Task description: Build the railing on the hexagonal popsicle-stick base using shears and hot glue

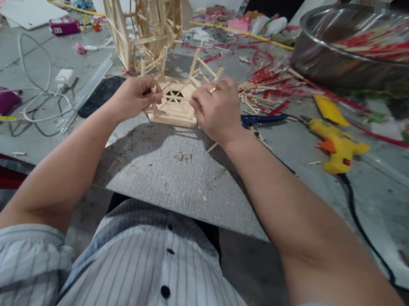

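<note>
Between the left hand (141, 93) and the right hand (217, 108), each pinching one end, runs a thin wooden stick (176, 97), over the hexagonal frame (174, 121) on the tabletop (147, 170). It looks light, stiff and easily snapped, so a gentle pinch near the ends suits it.

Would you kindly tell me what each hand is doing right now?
Left hand: closed, pinching one end of a thin wooden stick.
Right hand: closed, pinching the stick's other end.
</note>
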`<state>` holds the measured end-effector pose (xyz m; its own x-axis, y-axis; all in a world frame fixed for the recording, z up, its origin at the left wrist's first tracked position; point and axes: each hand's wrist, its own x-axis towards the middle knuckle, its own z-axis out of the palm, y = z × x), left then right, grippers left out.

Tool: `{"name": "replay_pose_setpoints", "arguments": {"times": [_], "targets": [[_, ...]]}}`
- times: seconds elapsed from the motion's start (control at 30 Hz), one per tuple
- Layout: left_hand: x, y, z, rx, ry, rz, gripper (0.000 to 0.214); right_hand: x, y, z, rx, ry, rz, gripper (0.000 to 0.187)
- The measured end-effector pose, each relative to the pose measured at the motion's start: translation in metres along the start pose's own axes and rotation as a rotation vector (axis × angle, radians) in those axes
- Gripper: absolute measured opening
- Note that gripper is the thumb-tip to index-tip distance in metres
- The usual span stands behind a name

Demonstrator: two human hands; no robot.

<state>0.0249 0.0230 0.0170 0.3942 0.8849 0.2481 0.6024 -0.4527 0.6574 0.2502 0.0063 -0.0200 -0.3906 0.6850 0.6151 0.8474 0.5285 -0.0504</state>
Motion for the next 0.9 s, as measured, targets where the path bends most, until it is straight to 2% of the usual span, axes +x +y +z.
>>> {"name": "replay_pose_setpoints", "arguments": {"times": [0.07, 0.17, 0.3, 0.43, 0.67, 0.8, 0.83, 0.9], "targets": [[0.001, -0.004, 0.0, -0.002, -0.001, 0.033, 0.013, -0.002, -0.001, -0.001, 0.0, 0.034, 0.022, 0.014], [0.002, -0.006, 0.001, -0.02, -0.013, 0.053, 0.013, -0.004, 0.001, -0.004, 0.007, 0.064, 0.058, 0.026], [0.002, -0.003, 0.0, -0.007, -0.013, 0.071, 0.012, -0.001, 0.011, -0.004, 0.052, 0.013, 0.08, 0.026], [0.001, 0.0, -0.001, -0.047, -0.023, 0.068, 0.011, 0.005, 0.02, 0.004, 0.119, -0.056, 0.107, 0.023], [0.005, -0.007, 0.002, -0.013, 0.003, 0.085, 0.012, 0.005, 0.025, 0.02, 0.154, -0.023, 0.121, 0.021], [0.004, -0.005, 0.001, 0.179, 0.03, 0.073, 0.006, 0.006, 0.024, 0.019, 0.141, -0.032, 0.137, 0.019], [0.001, 0.0, 0.001, 0.269, 0.074, 0.079, 0.002, 0.006, 0.023, 0.018, 0.137, -0.035, 0.144, 0.018], [-0.005, 0.015, 0.005, 0.446, 0.22, 0.123, 0.012, 0.006, 0.023, 0.016, 0.131, -0.037, 0.153, 0.017]]}}
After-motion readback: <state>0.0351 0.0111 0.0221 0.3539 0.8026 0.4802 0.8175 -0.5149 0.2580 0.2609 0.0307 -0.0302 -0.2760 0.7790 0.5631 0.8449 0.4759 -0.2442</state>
